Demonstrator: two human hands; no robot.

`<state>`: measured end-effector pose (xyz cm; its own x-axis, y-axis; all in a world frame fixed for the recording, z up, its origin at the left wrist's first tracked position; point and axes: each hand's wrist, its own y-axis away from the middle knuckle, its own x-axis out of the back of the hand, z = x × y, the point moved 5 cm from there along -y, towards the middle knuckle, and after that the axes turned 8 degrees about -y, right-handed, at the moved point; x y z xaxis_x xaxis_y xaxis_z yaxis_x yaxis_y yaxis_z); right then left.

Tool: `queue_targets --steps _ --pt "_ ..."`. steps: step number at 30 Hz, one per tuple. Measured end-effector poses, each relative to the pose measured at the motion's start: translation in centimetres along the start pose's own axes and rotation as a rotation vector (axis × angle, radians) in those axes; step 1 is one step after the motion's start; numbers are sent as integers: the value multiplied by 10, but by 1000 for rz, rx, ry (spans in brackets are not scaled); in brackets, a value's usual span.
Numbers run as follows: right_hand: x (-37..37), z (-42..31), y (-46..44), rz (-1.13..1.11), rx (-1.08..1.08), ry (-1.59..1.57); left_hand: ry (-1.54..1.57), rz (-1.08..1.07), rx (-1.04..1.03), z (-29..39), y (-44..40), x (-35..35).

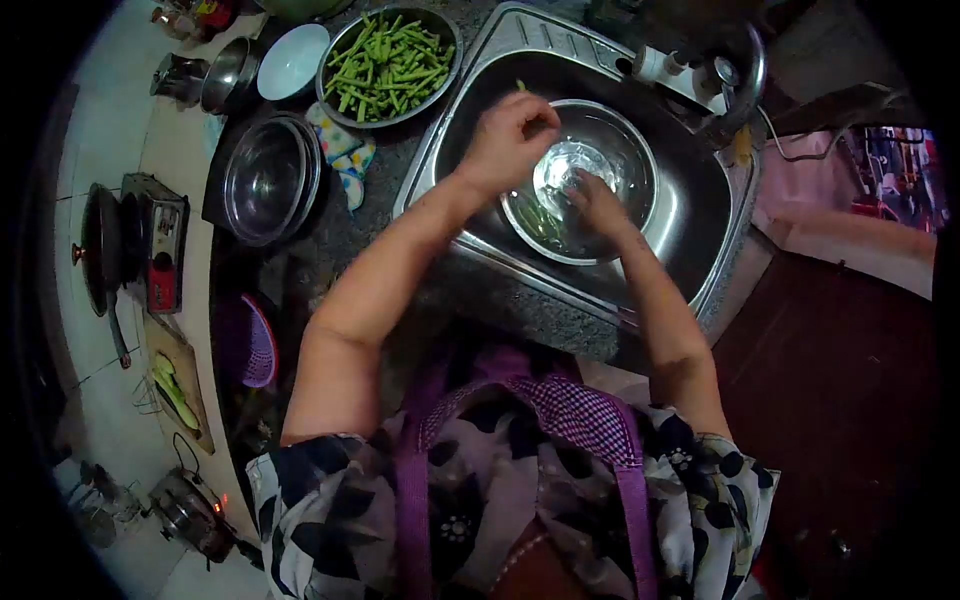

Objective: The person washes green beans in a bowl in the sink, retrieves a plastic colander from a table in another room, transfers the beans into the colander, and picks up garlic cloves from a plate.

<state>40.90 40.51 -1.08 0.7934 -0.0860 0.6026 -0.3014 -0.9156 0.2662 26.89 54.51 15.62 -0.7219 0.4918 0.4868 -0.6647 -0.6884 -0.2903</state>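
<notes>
Left hand (510, 140): bent at the wrist over the left rim of the basin, fingers curled in towards the thumb; whether anything is pinched there, cannot tell; a small green tip shows just beyond the knuckles.
Right hand (597, 203): lowered inside the basin, fingers pointing to its middle; fingertips partly hidden, grip cannot be told.
Metal basin (640, 160): round, shiny, holding clear water, set in the sink.
Green pieces (543, 228): a few, long and slim, in the basin at its lower left, to the left of the right hand.
Sink (692, 235): stainless steel, single hollow, ridged draining strip along the far edge.
Tap (752, 85): curved metal, at the sink's right far corner.
Bean bowl (453, 58): metal, heaped with cut green beans (390, 65), on the counter just left of the sink.
White bowl (293, 62): beside the bean bowl, on its left.
Cloth (345, 150): white with coloured spots, between the bean bowl and the stacked bowls.
Stacked bowls (265, 180): nested, glossy, on the counter.
Purple basket (262, 345): perforated, below the stacked bowls in view.
Chopping board (190, 375): wooden, at far left, bearing green vegetable pieces (172, 390).
</notes>
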Motion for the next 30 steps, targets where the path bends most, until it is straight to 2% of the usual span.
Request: queue_targets --steps 2,3,4,5,6,8,9,12,14,17,19,20,21,22,24,25,28,30 --pt "-12 -21 6 -10 58 -160 94 -235 180 -25 12 -37" --pt "-29 -14 0 -20 65 -165 176 -214 174 -30 16 -46" --pt "-40 -25 -5 -31 71 -170 115 -250 226 -29 17 -48" --pt "-47 -31 -3 -102 61 -80 142 -222 236 -30 19 -52" --pt "-46 -47 0 -150 10 -121 169 -193 246 -32 21 -56" --pt "-50 -67 6 -247 -93 -204 175 -140 195 -27 17 -53" --pt "-57 -67 3 -200 -73 -177 173 -103 167 -22 13 -47" --pt "-73 -54 7 -136 -48 -209 112 -20 114 -6 8 -12" --pt "-80 -50 9 -109 -9 -169 23 28 150 -3 8 20" --pt "-78 -49 18 -89 109 -58 62 229 67 -15 4 76" --pt "-67 -38 11 -150 27 -53 119 273 79 -26 -2 111" --pt "-66 -36 7 -180 -14 -49 8 289 101 -32 -8 128" --pt "-39 -70 11 -122 -121 -241 34 289 114 -45 -11 140" --pt "-35 -67 -2 -17 -42 -47 63 286 125 -59 -16 150" --pt "-15 -103 -22 162 146 -229 321 272 355 -101 -19 165" --pt "-6 -139 -35 153 196 -217 428 303 423 -114 -19 172" --pt "7 -241 -70 177 383 -247 453 359 445 -132 -11 181" --pt "3 -289 -99 204 493 -235 248 339 443 -125 -6 185"
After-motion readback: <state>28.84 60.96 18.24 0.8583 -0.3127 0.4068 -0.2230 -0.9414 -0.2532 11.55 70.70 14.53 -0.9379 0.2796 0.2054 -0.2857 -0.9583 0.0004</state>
